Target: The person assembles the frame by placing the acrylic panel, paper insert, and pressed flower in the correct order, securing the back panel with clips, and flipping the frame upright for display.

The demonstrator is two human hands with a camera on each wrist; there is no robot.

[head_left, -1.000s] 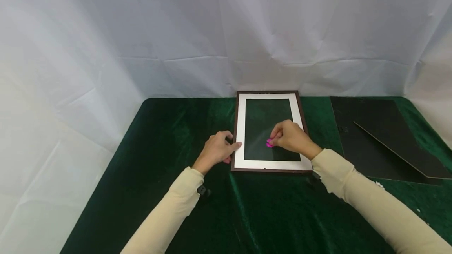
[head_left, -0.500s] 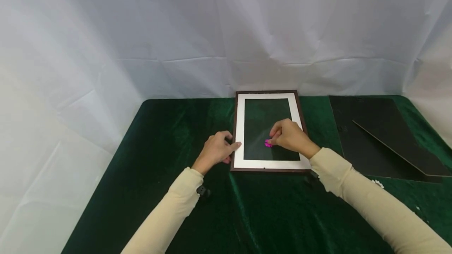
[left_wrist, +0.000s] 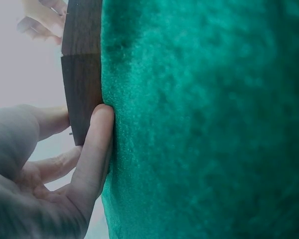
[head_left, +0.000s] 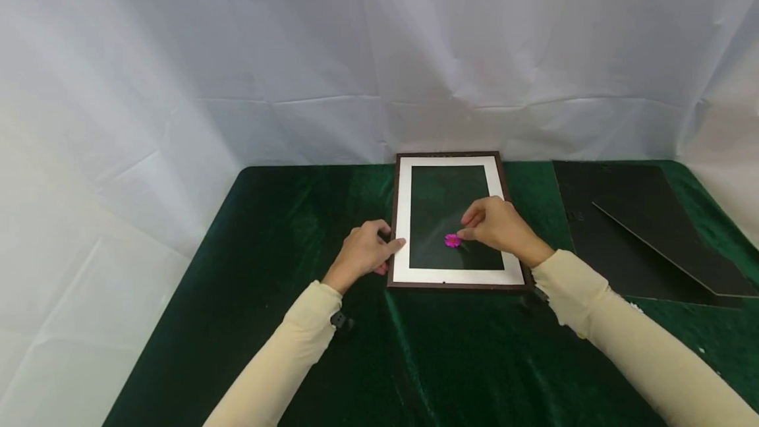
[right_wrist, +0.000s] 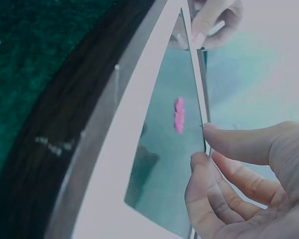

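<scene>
now that the right hand (head_left: 498, 229) has drawn back a little toward the right, the small pink flower (head_left: 452, 240) lies uncovered on the dark glass of the picture frame (head_left: 401, 216). half a second ago its fingertips were closed on the flower; now they hover just beside it, loosely curved and holding nothing, and the right wrist view shows a gap between fingers (right_wrist: 224, 144) and flower (right_wrist: 179, 115). so the flower looks set down and let go, low in the window of the white mat (head_left: 456, 277), slightly right of centre.

the left hand (head_left: 363, 252) has not moved: its fingers curl against the frame's left edge (left_wrist: 82, 94), thumb on the mat, steadying it on the green velvet cloth (head_left: 284, 229). to the right, well apart, the black backing board (head_left: 628, 229) lies untouched.
</scene>
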